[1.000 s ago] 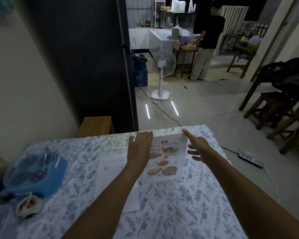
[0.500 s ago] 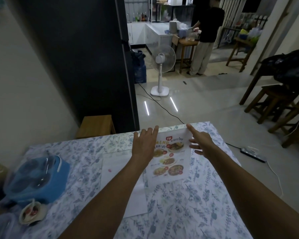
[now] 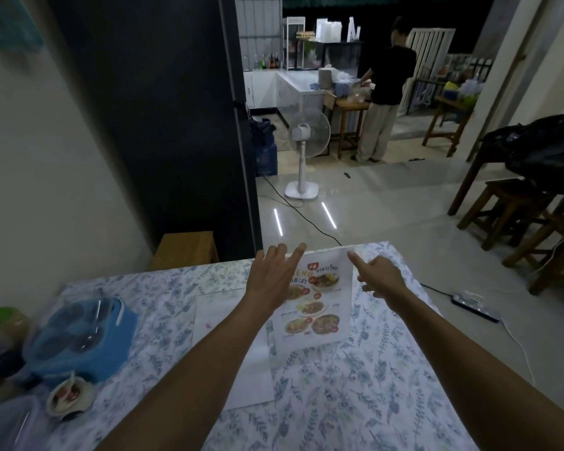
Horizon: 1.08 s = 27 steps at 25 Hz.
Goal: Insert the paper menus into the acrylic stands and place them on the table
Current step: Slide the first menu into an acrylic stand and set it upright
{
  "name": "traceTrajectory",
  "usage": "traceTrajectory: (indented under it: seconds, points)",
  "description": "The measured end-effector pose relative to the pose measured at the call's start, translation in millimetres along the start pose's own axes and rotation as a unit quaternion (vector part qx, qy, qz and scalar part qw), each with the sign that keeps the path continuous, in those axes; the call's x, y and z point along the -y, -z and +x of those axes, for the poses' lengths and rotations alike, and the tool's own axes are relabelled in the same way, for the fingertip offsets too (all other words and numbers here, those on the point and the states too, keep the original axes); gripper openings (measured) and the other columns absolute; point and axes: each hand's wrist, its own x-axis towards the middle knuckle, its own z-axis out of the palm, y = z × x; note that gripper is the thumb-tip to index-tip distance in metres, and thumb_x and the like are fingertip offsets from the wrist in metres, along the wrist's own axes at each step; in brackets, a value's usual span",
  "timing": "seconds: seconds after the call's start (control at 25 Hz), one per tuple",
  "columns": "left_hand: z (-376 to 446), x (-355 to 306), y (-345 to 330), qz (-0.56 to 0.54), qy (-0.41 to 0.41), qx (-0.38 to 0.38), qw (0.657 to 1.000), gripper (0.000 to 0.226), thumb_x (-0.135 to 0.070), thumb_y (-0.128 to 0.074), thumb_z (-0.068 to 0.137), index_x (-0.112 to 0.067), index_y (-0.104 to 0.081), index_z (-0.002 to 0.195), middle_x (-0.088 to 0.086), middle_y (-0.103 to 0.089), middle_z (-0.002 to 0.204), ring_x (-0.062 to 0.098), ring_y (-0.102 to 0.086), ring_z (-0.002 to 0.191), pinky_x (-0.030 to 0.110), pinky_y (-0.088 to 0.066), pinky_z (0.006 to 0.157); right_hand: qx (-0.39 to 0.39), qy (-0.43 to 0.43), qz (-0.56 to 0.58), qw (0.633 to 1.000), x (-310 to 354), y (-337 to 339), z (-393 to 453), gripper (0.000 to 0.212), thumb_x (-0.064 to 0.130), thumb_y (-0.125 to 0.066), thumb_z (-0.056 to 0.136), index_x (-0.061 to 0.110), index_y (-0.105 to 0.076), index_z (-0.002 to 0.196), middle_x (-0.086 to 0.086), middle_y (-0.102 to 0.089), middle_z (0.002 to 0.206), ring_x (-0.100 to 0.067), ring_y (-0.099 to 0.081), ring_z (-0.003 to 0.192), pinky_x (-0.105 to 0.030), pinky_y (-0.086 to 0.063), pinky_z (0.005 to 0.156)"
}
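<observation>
A colour menu [image 3: 323, 301] with food photos stands tilted near the far edge of the floral-cloth table [image 3: 372, 402]; whether a clear acrylic stand holds it is hard to tell. My left hand [image 3: 271, 281] lies over the menu's upper left part with its fingers spread. My right hand [image 3: 380, 278] is beside the upper right corner, index finger touching that corner and the other fingers loosely curled. A blank white sheet [image 3: 228, 353] lies flat on the cloth to the left of the menu, partly under my left forearm.
A blue lidded container [image 3: 82, 336], a small bowl [image 3: 69, 397] and jars crowd the table's left end. Beyond the table are a wooden stool [image 3: 184, 250], a standing fan [image 3: 303, 157] with its cord, a power strip [image 3: 474, 305], stools [image 3: 518, 206] and a person [image 3: 385, 92].
My left hand has slid up and left off the menu's face, showing more of the print, and its fingers have spread. My right index finger stays at the top right corner.
</observation>
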Motion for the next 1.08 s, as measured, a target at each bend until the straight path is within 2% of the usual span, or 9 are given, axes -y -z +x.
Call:
traceTrajectory:
  seconds: [0.2, 0.44, 0.52, 0.6, 0.72, 0.84, 0.96, 1.08]
  points:
    - [-39, -14, 8, -0.006, 0.036, -0.013, 0.999, 0.087, -0.049, -0.07, 0.081, -0.025, -0.021, 0.15, 0.014, -0.044, 0.139, 0.029, -0.045, 0.12, 0.042, -0.041, 0.097, 0.048, 0.027, -0.069, 0.996, -16, -7, -32, 0.074, 0.076, -0.05, 0.082, 0.004, -0.07, 0.082, -0.011, -0.077, 0.083, -0.026, -0.074, 0.074, -0.048, -0.063, 0.078]
    - [-133, -5, 11, 0.02, 0.114, 0.025, 0.993, 0.091, -0.044, -0.074, 0.08, -0.025, -0.022, 0.153, 0.016, -0.041, 0.147, 0.032, -0.042, 0.13, 0.046, -0.039, 0.102, 0.12, 0.064, -0.093, 0.986, -16, -57, -76, 0.069, 0.075, -0.049, 0.081, 0.012, -0.07, 0.098, -0.008, -0.075, 0.092, -0.027, -0.071, 0.083, -0.046, -0.061, 0.081]
    - [-164, 11, 9, 0.02, 0.153, 0.058, 0.986, 0.091, -0.046, -0.071, 0.082, -0.026, -0.018, 0.153, 0.015, -0.037, 0.149, 0.031, -0.04, 0.131, 0.046, -0.037, 0.104, 0.148, 0.091, -0.108, 0.979, -9, -79, -92, 0.063, 0.072, -0.048, 0.083, 0.014, -0.071, 0.093, -0.007, -0.075, 0.087, -0.026, -0.071, 0.079, -0.045, -0.059, 0.08]
    - [-191, 27, 5, 0.028, 0.182, 0.074, 0.98, 0.092, -0.047, -0.071, 0.082, -0.025, -0.017, 0.153, 0.015, -0.036, 0.149, 0.031, -0.04, 0.13, 0.045, -0.038, 0.101, 0.169, 0.107, -0.126, 0.972, -6, -103, -105, 0.065, 0.072, -0.049, 0.084, 0.011, -0.072, 0.079, -0.008, -0.076, 0.078, -0.026, -0.073, 0.073, -0.048, -0.06, 0.081]
    - [-224, 49, -9, 0.015, 0.205, 0.092, 0.974, 0.093, -0.049, -0.071, 0.081, -0.025, -0.018, 0.153, 0.015, -0.037, 0.148, 0.031, -0.041, 0.128, 0.044, -0.041, 0.099, 0.189, 0.104, -0.138, 0.967, -1, -137, -113, 0.074, 0.07, -0.05, 0.087, 0.001, -0.072, 0.072, -0.013, -0.077, 0.077, -0.029, -0.075, 0.069, -0.044, -0.061, 0.073]
    - [-248, 68, -31, -0.006, 0.212, 0.115, 0.97, 0.091, -0.049, -0.069, 0.083, -0.025, -0.017, 0.153, 0.015, -0.035, 0.151, 0.031, -0.039, 0.131, 0.045, -0.039, 0.102, 0.202, 0.091, -0.164, 0.961, -7, -171, -111, 0.073, 0.071, -0.051, 0.086, 0.004, -0.069, 0.064, -0.012, -0.077, 0.074, -0.029, -0.075, 0.066, -0.04, -0.061, 0.069]
    - [-263, 91, -64, -0.049, 0.221, 0.152, 0.962, 0.089, -0.05, -0.066, 0.085, -0.026, -0.015, 0.154, 0.014, -0.03, 0.155, 0.031, -0.035, 0.136, 0.045, -0.036, 0.105, 0.195, 0.065, -0.218, 0.954, -28, -209, -103, 0.078, 0.08, -0.045, 0.076, 0.006, -0.068, 0.076, -0.009, -0.076, 0.079, -0.027, -0.072, 0.068, -0.044, -0.063, 0.074]
    - [-272, 105, -98, -0.117, 0.234, 0.194, 0.945, 0.089, -0.053, -0.066, 0.084, -0.027, -0.017, 0.153, 0.013, -0.028, 0.156, 0.031, -0.033, 0.137, 0.047, -0.034, 0.109, 0.189, 0.032, -0.25, 0.949, -62, -237, -96, 0.077, 0.082, -0.042, 0.076, 0.008, -0.062, 0.086, -0.015, -0.074, 0.088, -0.032, -0.07, 0.075, -0.044, -0.061, 0.076]
